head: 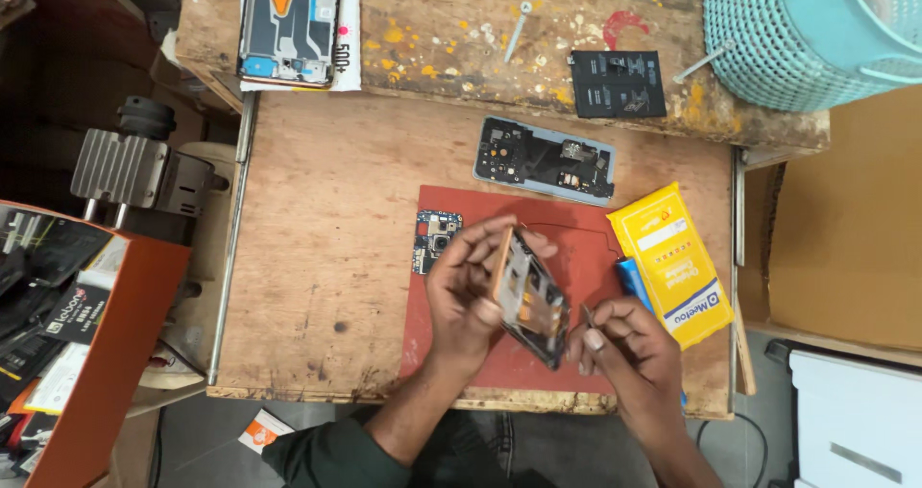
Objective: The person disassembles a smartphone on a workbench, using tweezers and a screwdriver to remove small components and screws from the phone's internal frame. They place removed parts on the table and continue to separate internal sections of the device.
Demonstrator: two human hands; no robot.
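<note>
My left hand (466,291) holds an opened phone frame (530,296) tilted on edge above a red work mat (576,248). Close against the frame's lower right corner, my right hand (624,349) pinches a thin metal tool (588,315), its tip pointing at the frame. A small circuit board (436,239) lies on the mat's left edge, just beyond my left fingers. A phone back cover (544,160) with its inside facing up rests further off on the wooden table (317,248).
A yellow packet (672,262) lies right of the mat over a blue item (634,286). On the raised paint-stained board sit another opened phone (289,22), a black flat part (618,84), a screw (517,29) and a teal basket (807,32). An orange box (96,344) stands at left.
</note>
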